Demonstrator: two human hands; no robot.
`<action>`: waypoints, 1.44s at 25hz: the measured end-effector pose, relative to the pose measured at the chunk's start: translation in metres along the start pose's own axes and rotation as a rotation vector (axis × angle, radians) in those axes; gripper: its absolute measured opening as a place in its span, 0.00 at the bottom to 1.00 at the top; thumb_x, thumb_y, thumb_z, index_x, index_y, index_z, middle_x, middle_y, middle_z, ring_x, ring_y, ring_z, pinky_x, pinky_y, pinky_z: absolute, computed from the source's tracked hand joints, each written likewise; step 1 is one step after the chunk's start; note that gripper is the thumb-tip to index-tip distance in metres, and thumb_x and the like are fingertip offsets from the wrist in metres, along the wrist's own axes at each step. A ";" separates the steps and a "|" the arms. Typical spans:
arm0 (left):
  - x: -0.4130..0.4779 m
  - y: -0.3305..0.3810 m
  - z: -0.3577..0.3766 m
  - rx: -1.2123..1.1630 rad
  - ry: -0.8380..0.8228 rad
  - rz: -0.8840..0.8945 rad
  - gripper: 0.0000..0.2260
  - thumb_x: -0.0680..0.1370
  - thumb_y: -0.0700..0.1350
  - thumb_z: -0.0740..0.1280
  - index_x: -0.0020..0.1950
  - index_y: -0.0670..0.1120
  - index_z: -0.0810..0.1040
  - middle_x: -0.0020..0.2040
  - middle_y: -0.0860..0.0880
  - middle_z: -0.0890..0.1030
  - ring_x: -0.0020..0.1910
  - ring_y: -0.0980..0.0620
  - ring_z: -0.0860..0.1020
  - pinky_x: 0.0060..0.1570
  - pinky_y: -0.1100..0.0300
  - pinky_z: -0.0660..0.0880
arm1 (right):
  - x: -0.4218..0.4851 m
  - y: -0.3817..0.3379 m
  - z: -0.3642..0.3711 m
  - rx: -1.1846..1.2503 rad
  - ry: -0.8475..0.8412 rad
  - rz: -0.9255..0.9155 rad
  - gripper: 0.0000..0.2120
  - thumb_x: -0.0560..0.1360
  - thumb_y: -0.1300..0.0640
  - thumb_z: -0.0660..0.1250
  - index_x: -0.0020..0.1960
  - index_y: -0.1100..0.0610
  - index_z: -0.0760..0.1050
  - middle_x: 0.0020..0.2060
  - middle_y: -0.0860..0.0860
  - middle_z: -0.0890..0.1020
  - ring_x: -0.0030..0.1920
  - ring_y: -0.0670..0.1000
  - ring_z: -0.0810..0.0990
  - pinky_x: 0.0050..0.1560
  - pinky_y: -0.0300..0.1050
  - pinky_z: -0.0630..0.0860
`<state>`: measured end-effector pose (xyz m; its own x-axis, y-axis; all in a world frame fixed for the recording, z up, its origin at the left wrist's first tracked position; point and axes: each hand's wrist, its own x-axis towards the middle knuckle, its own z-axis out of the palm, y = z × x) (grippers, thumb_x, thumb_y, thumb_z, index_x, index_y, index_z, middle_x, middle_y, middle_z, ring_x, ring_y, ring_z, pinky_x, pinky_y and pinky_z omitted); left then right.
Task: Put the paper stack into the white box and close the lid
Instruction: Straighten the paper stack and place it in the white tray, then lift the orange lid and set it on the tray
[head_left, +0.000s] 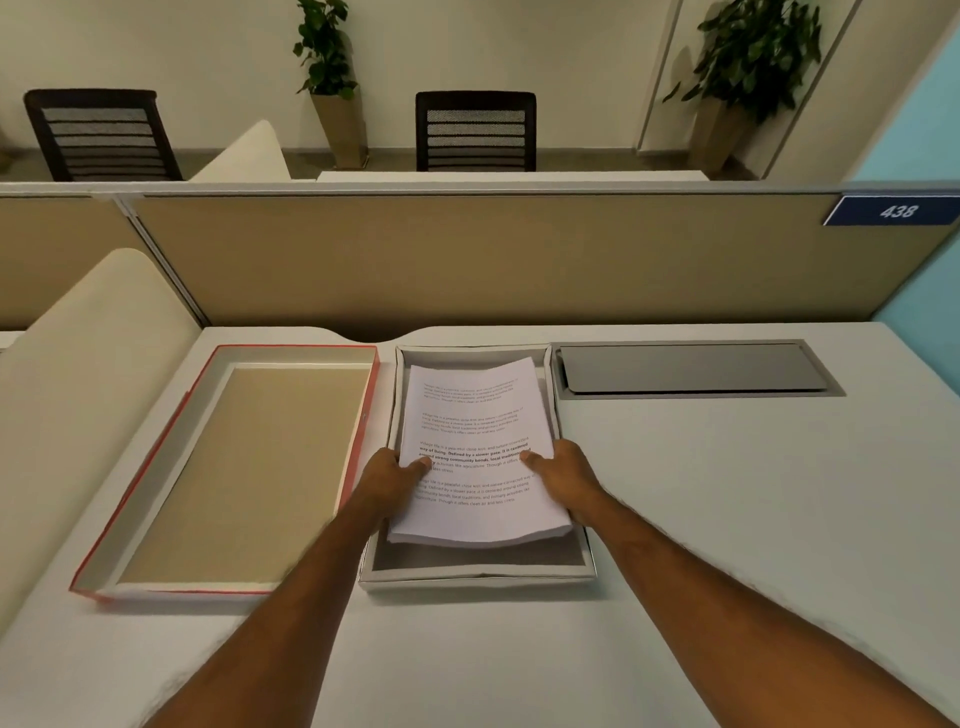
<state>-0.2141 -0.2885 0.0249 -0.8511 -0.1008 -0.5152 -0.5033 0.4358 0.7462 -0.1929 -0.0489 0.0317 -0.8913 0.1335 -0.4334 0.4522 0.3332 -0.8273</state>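
1. Beige cubicle partitions backed a pale off-white desk (727, 519), with two dark mesh chairs and potted plants beyond.
2. Both hands pinched the thick white stack of printed paper sheets (475, 457) at its long edges: the left hand (387, 480) with its thumb on the top sheet and fingers hidden beneath, the right hand (569, 475) likewise.
3. That stack hung over the shallow open white cardboard box (480, 577), its far end dipping inside and the near end raised above the near wall; whether the far edge touched the floor could not be told.
4. Sagging corners suggested limp, fairly heavy, slippery sheets, so a hold at mid-length on both sides, supported from below, looked soundest.
5. Both bare forearms reached forward, converging on the box, wrists low.
6. Just left of it lay the red-edged rectangular cardboard lid (234, 467), turned inside up on the desk.
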 end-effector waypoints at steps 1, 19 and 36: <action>0.001 -0.001 0.001 0.025 0.010 -0.017 0.18 0.77 0.50 0.69 0.60 0.39 0.73 0.58 0.41 0.81 0.50 0.44 0.82 0.46 0.54 0.80 | 0.001 0.001 0.002 -0.041 0.005 0.004 0.21 0.79 0.55 0.65 0.68 0.64 0.72 0.65 0.59 0.79 0.60 0.61 0.80 0.62 0.56 0.78; -0.058 0.002 0.013 0.447 0.316 0.344 0.28 0.75 0.55 0.69 0.70 0.43 0.67 0.66 0.44 0.77 0.63 0.42 0.77 0.60 0.49 0.75 | -0.036 -0.030 0.014 -0.566 0.119 -0.246 0.16 0.73 0.52 0.69 0.58 0.60 0.75 0.54 0.55 0.82 0.45 0.52 0.80 0.39 0.43 0.76; -0.075 -0.164 -0.132 0.626 0.598 0.050 0.43 0.72 0.70 0.61 0.77 0.43 0.58 0.80 0.38 0.50 0.79 0.37 0.46 0.73 0.36 0.51 | -0.095 -0.044 0.217 -0.794 -0.295 -0.725 0.25 0.73 0.48 0.70 0.67 0.54 0.73 0.66 0.52 0.77 0.68 0.54 0.71 0.66 0.49 0.68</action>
<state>-0.0875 -0.4706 -0.0036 -0.8942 -0.4451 -0.0486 -0.4380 0.8469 0.3017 -0.1206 -0.2785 0.0314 -0.8446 -0.5268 -0.0957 -0.4163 0.7586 -0.5013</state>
